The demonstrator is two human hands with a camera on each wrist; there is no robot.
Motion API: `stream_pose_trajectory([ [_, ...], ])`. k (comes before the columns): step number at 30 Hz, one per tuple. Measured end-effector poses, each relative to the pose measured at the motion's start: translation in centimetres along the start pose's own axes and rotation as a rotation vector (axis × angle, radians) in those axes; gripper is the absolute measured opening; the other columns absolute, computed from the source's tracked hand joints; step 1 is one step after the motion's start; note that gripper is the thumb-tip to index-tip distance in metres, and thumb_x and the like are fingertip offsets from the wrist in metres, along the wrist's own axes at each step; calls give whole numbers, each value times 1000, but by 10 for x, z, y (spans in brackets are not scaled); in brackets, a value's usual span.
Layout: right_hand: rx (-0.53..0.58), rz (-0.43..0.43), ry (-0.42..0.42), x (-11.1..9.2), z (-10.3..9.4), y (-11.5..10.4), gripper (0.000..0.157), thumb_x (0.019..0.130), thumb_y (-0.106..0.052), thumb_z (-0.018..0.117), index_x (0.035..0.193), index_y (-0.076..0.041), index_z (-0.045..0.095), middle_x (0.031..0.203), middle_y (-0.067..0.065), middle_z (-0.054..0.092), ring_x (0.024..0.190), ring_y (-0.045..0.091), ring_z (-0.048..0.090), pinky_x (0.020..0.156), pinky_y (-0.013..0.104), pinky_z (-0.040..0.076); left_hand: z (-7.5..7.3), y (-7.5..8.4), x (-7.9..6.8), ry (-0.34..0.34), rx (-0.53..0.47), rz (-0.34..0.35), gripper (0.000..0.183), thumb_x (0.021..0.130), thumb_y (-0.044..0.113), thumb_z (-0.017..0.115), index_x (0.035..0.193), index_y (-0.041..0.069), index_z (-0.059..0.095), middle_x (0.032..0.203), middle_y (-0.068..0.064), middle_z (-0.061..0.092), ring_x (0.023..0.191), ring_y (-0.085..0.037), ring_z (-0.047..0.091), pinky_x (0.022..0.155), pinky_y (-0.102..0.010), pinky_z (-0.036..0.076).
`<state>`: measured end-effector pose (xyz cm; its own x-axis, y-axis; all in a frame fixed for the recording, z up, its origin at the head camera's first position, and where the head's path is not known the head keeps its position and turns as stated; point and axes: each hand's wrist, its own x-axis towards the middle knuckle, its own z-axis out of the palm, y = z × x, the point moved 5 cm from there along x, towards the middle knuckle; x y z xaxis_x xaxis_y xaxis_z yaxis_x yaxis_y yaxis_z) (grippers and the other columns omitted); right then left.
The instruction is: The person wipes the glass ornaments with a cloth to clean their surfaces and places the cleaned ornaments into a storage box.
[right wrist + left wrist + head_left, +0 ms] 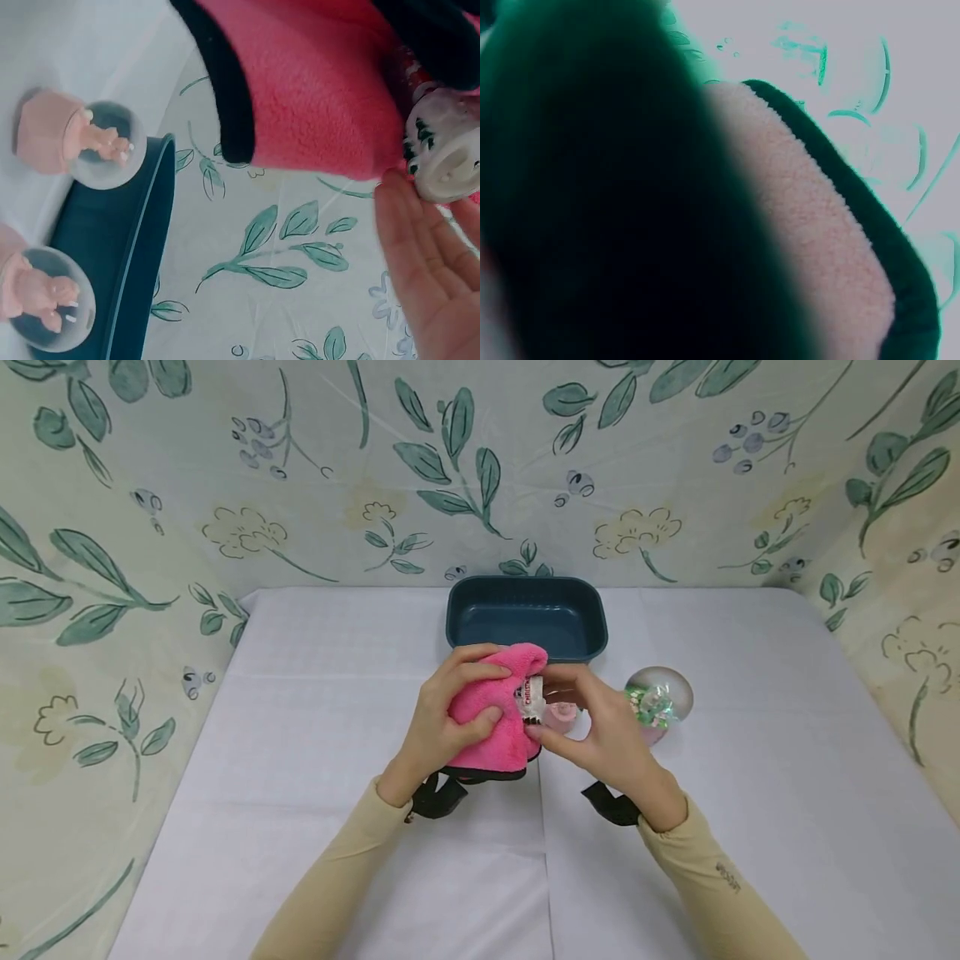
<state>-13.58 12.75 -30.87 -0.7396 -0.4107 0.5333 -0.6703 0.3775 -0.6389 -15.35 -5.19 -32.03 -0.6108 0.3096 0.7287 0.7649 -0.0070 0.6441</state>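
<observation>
My left hand (450,710) grips a bright pink fleecy cloth (491,735) with black edging, folded round a small Christmas ornament (531,697). The ornament has a white base with dark lettering; in the right wrist view the base's (450,161) hollow underside and small dark tree shapes show, with red above. The cloth hides its upper part. My right hand (607,727) pinches the white base between thumb and fingers, and its fingertips (394,187) lie right at the base's edge. A dark blur covers much of the left wrist view beside the cloth (802,225).
Behind the hands stands a dark blue rectangular basin (527,652). A snow globe (660,703) with glittery contents is right of the right hand. Another pink-based globe (561,717) is partly hidden behind the fingers. White cloth (300,710) covers the table; a leaf-patterned curtain (315,510) surrounds it.
</observation>
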Motion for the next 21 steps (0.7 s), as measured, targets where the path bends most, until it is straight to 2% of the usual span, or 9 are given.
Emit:
stream_pose_trajectory([
  [2, -40, -64, 10, 0, -1, -1, 59, 79, -27, 79, 122, 2, 51, 112, 11, 62, 95, 21, 63, 78, 34, 55, 0, 1, 0, -7, -1, -10, 32, 83, 15, 63, 114, 7, 58, 127, -14, 51, 117, -28, 49, 82, -37, 53],
  [5, -36, -106, 49, 0, -3, -1, 60, 84, -46, 70, 115, 3, 56, 101, 10, 65, 85, 20, 65, 76, 25, 53, 2, 2, 0, -26, -4, -2, 34, 82, 15, 64, 114, 7, 58, 127, -15, 50, 117, -29, 48, 82, -37, 53],
  [9, 42, -84, 96, 0, -3, 0, 58, 84, -48, 68, 107, 4, 58, 91, 10, 67, 72, 17, 65, 71, 18, 52, 4, 5, 1, -36, -4, 35, 33, 84, 20, 64, 113, 7, 58, 126, -16, 50, 116, -30, 49, 82, -38, 54],
  [11, 106, -31, 111, -1, -2, 2, 50, 84, -39, 72, 104, 4, 58, 86, 9, 67, 68, 15, 64, 67, 19, 53, 5, 7, 1, -41, 0, 57, 32, 85, 21, 64, 113, 7, 58, 126, -17, 50, 116, -30, 49, 81, -37, 54],
  [13, 187, 59, 120, -2, 0, 6, 39, 85, -26, 74, 102, 5, 58, 82, 8, 66, 65, 15, 64, 63, 21, 54, 6, 8, 2, -51, 3, 77, 32, 84, 19, 65, 113, 7, 59, 125, -17, 49, 116, -31, 49, 81, -37, 54],
  [16, 318, 242, 112, -4, 3, 12, 21, 88, -9, 67, 97, 6, 57, 74, 8, 65, 56, 17, 63, 57, 26, 55, 8, 11, 3, -72, 8, 100, 34, 81, 13, 66, 113, 6, 59, 125, -18, 49, 116, -32, 49, 82, -36, 54],
  [18, 379, 342, 96, -6, 4, 15, 15, 90, -6, 62, 96, 6, 56, 71, 10, 64, 52, 20, 62, 55, 30, 55, 8, 11, 3, -79, 13, 104, 35, 79, 10, 67, 113, 6, 59, 125, -18, 49, 116, -32, 49, 82, -36, 54],
  [20, 387, 382, 67, -6, 5, 15, 15, 91, -7, 59, 97, 6, 56, 71, 12, 64, 51, 23, 63, 56, 31, 56, 8, 11, 3, -73, 18, 100, 35, 79, 10, 66, 113, 5, 59, 125, -18, 49, 116, -31, 49, 82, -36, 54],
  [21, 358, 373, 50, -6, 5, 14, 17, 91, -7, 61, 101, 5, 56, 74, 12, 65, 55, 22, 64, 59, 30, 56, 7, 10, 2, -65, 20, 92, 34, 79, 11, 66, 113, 5, 59, 125, -18, 50, 116, -31, 49, 82, -36, 54],
])
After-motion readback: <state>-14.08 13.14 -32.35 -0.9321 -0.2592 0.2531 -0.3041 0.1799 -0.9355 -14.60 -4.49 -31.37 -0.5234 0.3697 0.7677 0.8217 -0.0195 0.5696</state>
